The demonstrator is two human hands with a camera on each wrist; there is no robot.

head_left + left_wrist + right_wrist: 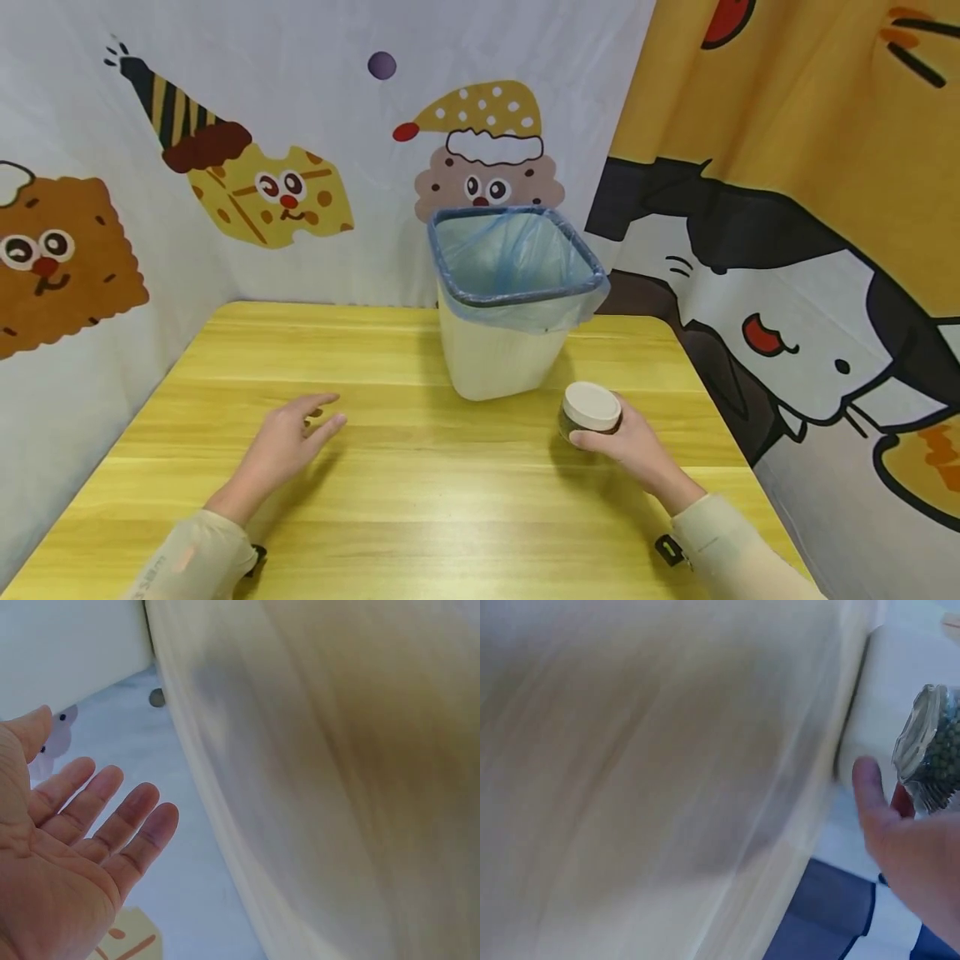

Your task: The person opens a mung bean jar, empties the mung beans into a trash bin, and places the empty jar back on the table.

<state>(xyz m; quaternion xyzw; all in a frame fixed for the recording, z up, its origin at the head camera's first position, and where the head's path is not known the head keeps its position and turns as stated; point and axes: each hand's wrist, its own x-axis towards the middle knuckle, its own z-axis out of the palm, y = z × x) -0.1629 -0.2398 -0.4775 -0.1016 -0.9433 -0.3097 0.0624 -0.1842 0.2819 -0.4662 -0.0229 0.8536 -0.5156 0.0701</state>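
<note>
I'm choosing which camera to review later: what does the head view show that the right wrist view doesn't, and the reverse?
Only the head view shows the left hand, the white lid of the jar, and the open top of the bin with its bluish liner.

Only the right wrist view shows the silvery base of the jar and, distinctly, the small greenish pieces inside.

Both show the right hand with the jar, the bin's pale wall, the wooden table and printed cloth beyond.
</note>
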